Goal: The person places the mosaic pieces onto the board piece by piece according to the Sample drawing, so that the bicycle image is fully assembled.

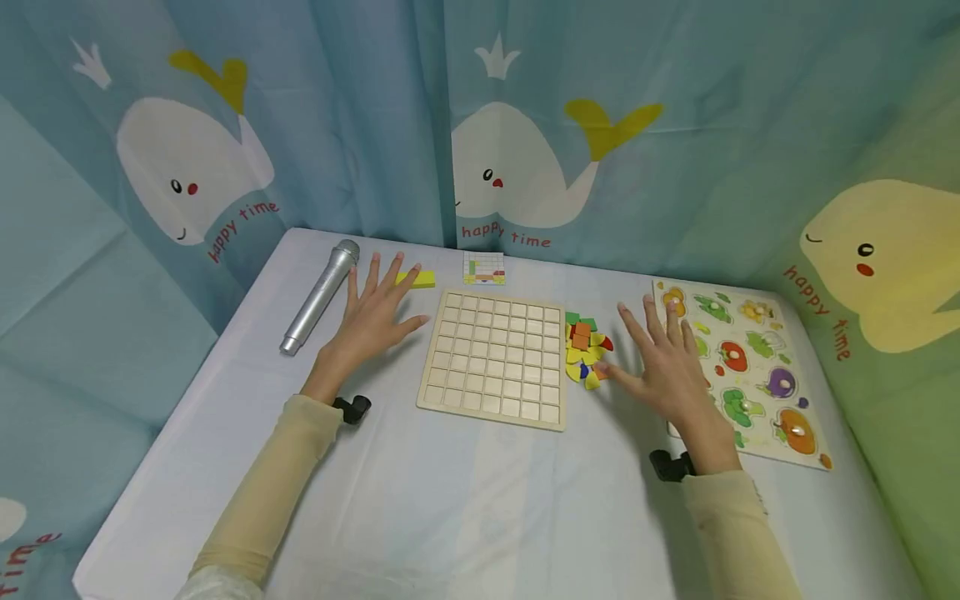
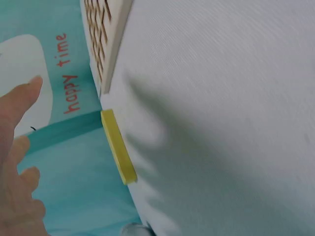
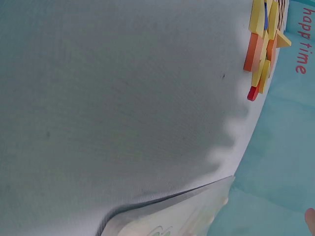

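Note:
My left hand [image 1: 372, 321] hovers over the table with its fingers spread, left of a wooden grid board [image 1: 491, 358] of square cells. Just beyond its fingertips lies a yellow block [image 1: 422, 279], seen edge-on in the left wrist view. My right hand [image 1: 670, 367], fingers also spread, is held above the table between a heap of coloured pieces [image 1: 585, 354] and a vegetable puzzle board [image 1: 765, 375], partly covering the puzzle's left edge. Yellow, orange, green, red and blue pieces make up the heap, against the grid board's right side. Neither hand holds anything.
A silver microphone [image 1: 321, 298] lies at the back left of the white table [image 1: 450, 500]. Behind the grid board is a small pattern card [image 1: 483, 268]. Blue curtains [image 1: 360, 125] with whale prints hang close around the table's far side and flanks.

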`<move>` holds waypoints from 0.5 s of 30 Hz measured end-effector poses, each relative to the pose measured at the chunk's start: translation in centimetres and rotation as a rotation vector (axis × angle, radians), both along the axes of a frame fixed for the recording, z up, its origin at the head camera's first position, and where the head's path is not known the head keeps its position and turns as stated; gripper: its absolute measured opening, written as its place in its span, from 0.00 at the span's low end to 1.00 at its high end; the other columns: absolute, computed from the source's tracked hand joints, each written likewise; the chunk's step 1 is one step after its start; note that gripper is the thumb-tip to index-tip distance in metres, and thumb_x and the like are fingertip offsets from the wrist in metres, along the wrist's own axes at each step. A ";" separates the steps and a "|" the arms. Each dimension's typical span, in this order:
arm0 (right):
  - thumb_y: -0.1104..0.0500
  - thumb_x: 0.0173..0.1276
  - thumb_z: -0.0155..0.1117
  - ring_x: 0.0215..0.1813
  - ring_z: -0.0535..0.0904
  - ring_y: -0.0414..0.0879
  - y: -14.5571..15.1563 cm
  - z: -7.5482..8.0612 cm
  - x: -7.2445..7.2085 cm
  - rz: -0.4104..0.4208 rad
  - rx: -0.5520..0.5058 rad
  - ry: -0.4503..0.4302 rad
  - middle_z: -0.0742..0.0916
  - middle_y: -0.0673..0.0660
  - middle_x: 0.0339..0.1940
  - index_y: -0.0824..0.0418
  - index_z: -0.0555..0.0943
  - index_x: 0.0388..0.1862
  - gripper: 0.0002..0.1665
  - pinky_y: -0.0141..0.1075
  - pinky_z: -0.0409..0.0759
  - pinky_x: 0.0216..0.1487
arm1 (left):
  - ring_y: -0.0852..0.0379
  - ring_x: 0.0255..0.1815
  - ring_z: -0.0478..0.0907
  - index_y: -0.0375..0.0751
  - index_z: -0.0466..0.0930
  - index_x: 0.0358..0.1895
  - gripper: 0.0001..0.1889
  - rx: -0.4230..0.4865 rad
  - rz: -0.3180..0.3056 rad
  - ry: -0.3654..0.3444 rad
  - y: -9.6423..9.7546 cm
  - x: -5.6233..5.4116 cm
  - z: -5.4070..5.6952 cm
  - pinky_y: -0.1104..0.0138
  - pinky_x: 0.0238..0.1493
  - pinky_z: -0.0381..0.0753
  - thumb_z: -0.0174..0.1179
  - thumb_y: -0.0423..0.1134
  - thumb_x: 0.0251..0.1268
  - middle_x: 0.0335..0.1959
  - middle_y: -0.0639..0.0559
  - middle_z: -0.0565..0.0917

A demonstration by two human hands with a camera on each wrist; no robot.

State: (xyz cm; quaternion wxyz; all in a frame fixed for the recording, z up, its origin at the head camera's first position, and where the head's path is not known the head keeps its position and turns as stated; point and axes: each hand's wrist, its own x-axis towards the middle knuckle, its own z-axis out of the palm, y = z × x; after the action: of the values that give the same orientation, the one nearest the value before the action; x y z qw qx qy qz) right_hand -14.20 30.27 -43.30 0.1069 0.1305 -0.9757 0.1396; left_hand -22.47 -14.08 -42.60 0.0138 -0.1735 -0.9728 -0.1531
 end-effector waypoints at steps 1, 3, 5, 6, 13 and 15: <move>0.40 0.60 0.76 0.85 0.37 0.69 0.0 0.0 0.0 -0.002 -0.002 0.001 0.53 0.68 0.86 0.48 0.54 0.86 0.61 0.71 0.41 0.80 | 0.42 0.85 0.21 0.55 0.48 0.85 0.46 -0.001 -0.003 0.000 -0.1 0.0 -0.1 0.40 0.79 0.16 0.61 0.62 0.71 0.87 0.48 0.39; 0.41 0.60 0.76 0.85 0.37 0.69 -0.1 0.0 0.1 -0.005 -0.003 0.002 0.53 0.68 0.85 0.48 0.54 0.86 0.61 0.70 0.40 0.80 | 0.43 0.85 0.21 0.55 0.48 0.85 0.46 0.000 -0.006 -0.005 -0.1 0.0 -0.1 0.40 0.79 0.15 0.61 0.62 0.70 0.87 0.49 0.39; 0.41 0.60 0.76 0.86 0.37 0.68 -0.1 0.0 0.2 -0.009 -0.007 0.001 0.53 0.68 0.85 0.48 0.54 0.86 0.61 0.70 0.40 0.81 | 0.43 0.85 0.21 0.56 0.48 0.85 0.47 -0.005 -0.012 -0.010 -0.2 0.0 -0.2 0.41 0.79 0.14 0.61 0.63 0.70 0.87 0.49 0.39; 0.41 0.60 0.76 0.85 0.37 0.69 -0.1 0.0 0.2 -0.009 -0.008 0.003 0.53 0.69 0.85 0.48 0.54 0.86 0.61 0.70 0.40 0.81 | 0.44 0.85 0.21 0.56 0.48 0.85 0.47 -0.005 -0.014 -0.012 -0.3 0.0 -0.3 0.42 0.79 0.14 0.61 0.63 0.70 0.87 0.49 0.39; 0.42 0.60 0.76 0.85 0.40 0.70 -0.4 0.1 -0.2 0.003 -0.013 0.018 0.55 0.70 0.85 0.50 0.56 0.85 0.59 0.71 0.43 0.80 | 0.42 0.85 0.22 0.54 0.48 0.85 0.48 -0.009 -0.042 -0.030 -0.6 -0.2 -0.3 0.41 0.79 0.15 0.63 0.62 0.69 0.87 0.47 0.39; 0.43 0.60 0.77 0.85 0.42 0.71 -0.5 0.0 -0.3 0.013 -0.013 0.024 0.57 0.70 0.84 0.51 0.58 0.84 0.58 0.71 0.44 0.80 | 0.41 0.86 0.23 0.54 0.48 0.85 0.49 -0.014 -0.058 -0.060 -0.6 -0.2 -0.4 0.40 0.79 0.16 0.64 0.62 0.68 0.87 0.47 0.40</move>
State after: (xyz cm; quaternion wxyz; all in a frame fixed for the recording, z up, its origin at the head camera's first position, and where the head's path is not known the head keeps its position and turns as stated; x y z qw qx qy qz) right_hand -14.54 29.74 -43.27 0.1184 0.1375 -0.9726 0.1452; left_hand -22.68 -14.72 -43.00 -0.0210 -0.1971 -0.9683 -0.1520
